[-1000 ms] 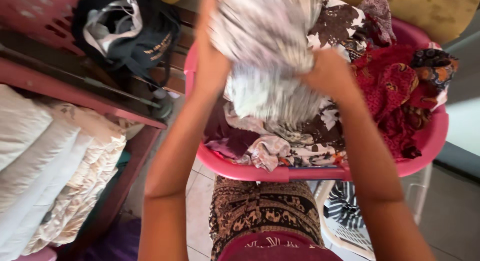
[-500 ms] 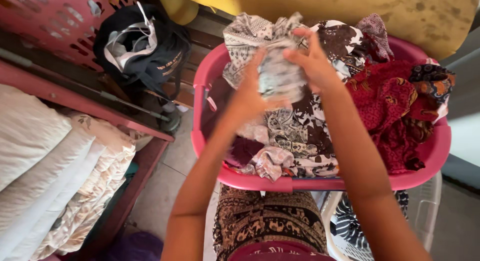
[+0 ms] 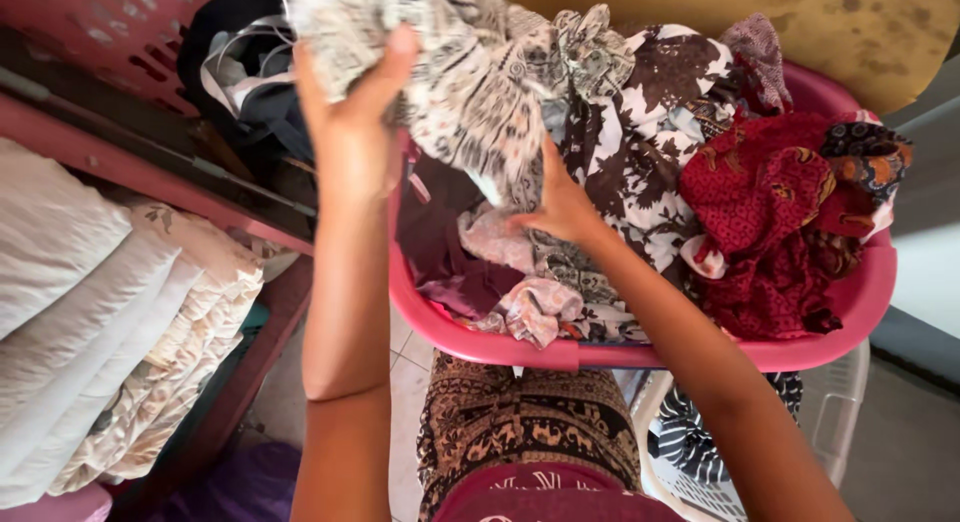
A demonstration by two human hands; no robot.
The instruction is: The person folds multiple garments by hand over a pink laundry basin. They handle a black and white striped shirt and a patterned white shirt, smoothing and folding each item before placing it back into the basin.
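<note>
My left hand (image 3: 350, 122) is raised at the upper left and grips a cream cloth with a fine black pattern (image 3: 470, 82), bunched and lifted above the pink laundry basket (image 3: 620, 354). My right hand (image 3: 560, 207) is lower, inside the basket, with its fingers on the hanging lower part of the same cloth. Under it lie a brown-and-white floral garment (image 3: 640, 142), a dark red patterned garment (image 3: 770, 222) and a dark purple cloth (image 3: 450, 252).
Folded white and cream bedding (image 3: 110, 322) is stacked on the left behind a pink rail (image 3: 150, 167). A dark bag (image 3: 250, 82) sits at the upper left. A white perforated basket (image 3: 840, 422) stands below the pink one. My patterned trousers (image 3: 520, 412) fill the bottom centre.
The patterned cloth, held bunched between both hands over the basket, has been lifted up and to the left by my left hand. My right hand has dropped lower onto its hanging part.
</note>
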